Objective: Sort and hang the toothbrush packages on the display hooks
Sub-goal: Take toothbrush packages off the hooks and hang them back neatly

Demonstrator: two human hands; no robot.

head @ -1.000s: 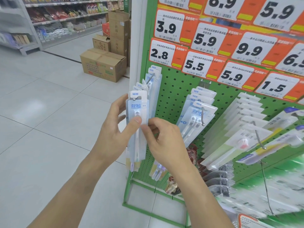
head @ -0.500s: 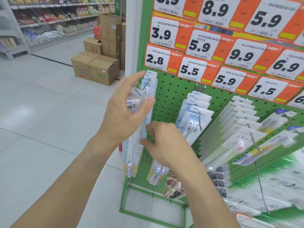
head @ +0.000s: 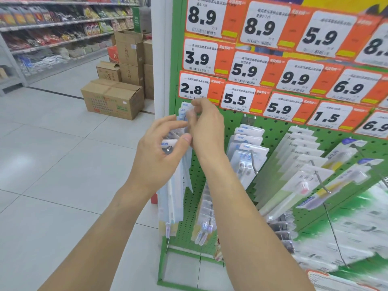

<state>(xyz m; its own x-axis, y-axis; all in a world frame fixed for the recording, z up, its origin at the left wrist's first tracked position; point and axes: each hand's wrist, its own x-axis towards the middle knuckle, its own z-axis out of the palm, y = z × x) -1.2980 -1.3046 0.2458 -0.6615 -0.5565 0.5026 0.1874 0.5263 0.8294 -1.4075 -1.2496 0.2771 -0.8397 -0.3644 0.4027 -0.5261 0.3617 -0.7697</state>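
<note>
Single view only — head-worn wide-angle, looking forward and slightly down, close in on the green pegboard rack [head: 270, 131] at the right. Frame takes in both forearms rising from the bottom edge; aisle floor [head: 52, 164] and far shelves [head: 52, 24] fill the left — edges blurred.

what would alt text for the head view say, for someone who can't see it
Two bare hands work at the leftmost hook of a green pegboard display: the left hand grips a bunch of toothbrush packages, the right hand pinches the top of one higher up. Orange price tags sit above; cardboard boxes stand on the floor behind.
</note>
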